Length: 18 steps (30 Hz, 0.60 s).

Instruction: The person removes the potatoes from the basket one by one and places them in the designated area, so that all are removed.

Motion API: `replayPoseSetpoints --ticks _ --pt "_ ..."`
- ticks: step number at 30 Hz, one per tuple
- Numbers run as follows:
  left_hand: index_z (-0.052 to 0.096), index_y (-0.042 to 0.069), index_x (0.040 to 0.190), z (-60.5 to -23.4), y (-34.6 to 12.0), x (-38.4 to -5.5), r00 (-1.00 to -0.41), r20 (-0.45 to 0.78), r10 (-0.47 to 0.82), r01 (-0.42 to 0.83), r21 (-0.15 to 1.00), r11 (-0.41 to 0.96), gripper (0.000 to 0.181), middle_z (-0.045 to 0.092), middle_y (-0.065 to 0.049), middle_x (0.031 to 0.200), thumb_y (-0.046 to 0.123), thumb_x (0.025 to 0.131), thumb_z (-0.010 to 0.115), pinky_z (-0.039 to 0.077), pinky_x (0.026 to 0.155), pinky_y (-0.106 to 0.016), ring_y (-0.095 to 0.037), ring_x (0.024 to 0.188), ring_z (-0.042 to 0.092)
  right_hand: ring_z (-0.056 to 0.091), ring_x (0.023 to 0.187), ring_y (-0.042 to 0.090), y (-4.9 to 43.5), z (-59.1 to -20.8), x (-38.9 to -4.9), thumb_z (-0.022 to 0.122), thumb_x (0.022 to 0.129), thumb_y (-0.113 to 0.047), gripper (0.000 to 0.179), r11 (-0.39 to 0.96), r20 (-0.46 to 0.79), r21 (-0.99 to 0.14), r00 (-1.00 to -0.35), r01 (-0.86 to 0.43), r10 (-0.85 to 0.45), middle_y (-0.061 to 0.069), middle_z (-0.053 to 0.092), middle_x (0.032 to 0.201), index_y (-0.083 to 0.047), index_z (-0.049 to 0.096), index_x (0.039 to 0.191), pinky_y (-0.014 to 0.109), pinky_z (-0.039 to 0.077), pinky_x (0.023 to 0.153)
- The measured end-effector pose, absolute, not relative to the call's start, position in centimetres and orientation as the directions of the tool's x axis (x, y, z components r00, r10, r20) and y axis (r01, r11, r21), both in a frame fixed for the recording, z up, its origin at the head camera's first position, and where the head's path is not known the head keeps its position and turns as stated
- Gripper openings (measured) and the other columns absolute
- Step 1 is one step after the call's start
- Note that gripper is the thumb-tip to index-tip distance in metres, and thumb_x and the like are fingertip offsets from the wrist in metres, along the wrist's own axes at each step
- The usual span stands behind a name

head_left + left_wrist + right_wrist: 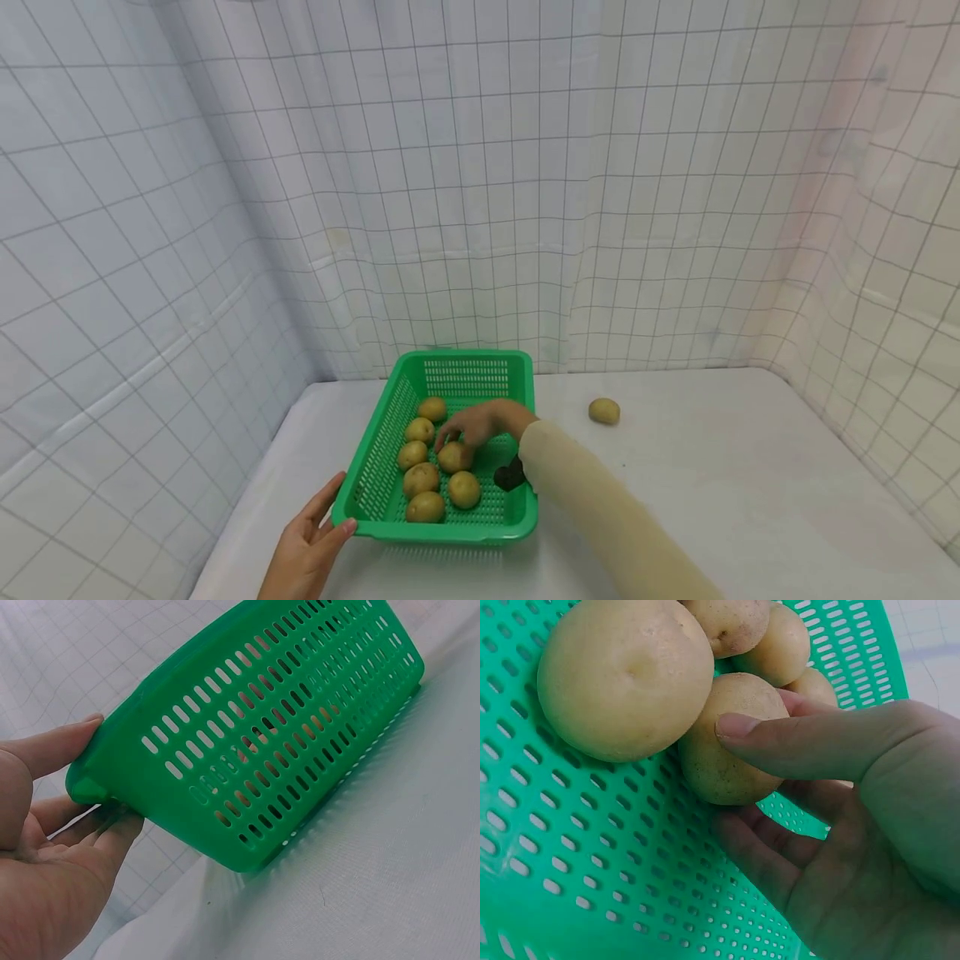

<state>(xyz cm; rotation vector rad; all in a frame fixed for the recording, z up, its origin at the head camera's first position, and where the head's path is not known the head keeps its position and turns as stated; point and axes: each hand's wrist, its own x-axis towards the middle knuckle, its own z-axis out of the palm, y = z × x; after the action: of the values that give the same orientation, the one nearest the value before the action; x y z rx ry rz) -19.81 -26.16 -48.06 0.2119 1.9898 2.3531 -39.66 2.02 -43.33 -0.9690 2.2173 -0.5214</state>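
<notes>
A green plastic basket with slotted walls stands on the white surface. My left hand grips its near left corner; in the left wrist view the thumb lies on the rim and the fingers are under it. Reaching in from the right, my right hand holds a potato low inside the basket, thumb on one side and fingers around the other. Several more potatoes lie along the basket's left side, and one potato sits just nearer than the held one.
A single potato lies outside the basket, to its right on the white table. White grid-patterned sheets hang behind and on both sides. A dark object shows at the right wrist, beside the beige sleeve.
</notes>
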Motion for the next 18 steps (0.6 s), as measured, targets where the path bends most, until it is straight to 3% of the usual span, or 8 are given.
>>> replayPoseSetpoints --ticks 6,18 --pt "0.004 -0.010 0.161 -47.7 -26.4 -19.7 -0.990 0.066 0.126 0.044 0.985 -0.169 0.082 -0.002 -0.026 0.166 -0.001 0.102 0.061 0.048 0.101 -0.022 0.005 0.123 0.054 0.050 0.117 0.014 1.3 -43.5 -39.9 0.078 0.093 -0.008 0.045 0.626 -0.404 -0.624 -0.492 -0.468 -0.771 -0.003 0.054 0.129 -0.025 0.065 0.132 0.035 0.045 0.103" --pt "0.005 -0.010 0.161 -48.0 -26.2 -19.9 -0.989 0.080 0.129 0.056 0.983 -0.178 0.081 0.000 -0.026 0.165 0.000 0.103 0.060 0.048 0.101 -0.022 0.003 0.124 0.054 0.049 0.118 0.018 3.2 -41.7 -39.8 0.078 0.091 -0.006 0.047 0.613 -0.341 -0.669 -0.560 -0.421 -0.755 -0.001 0.049 0.132 -0.023 0.064 0.133 0.035 0.049 0.097"
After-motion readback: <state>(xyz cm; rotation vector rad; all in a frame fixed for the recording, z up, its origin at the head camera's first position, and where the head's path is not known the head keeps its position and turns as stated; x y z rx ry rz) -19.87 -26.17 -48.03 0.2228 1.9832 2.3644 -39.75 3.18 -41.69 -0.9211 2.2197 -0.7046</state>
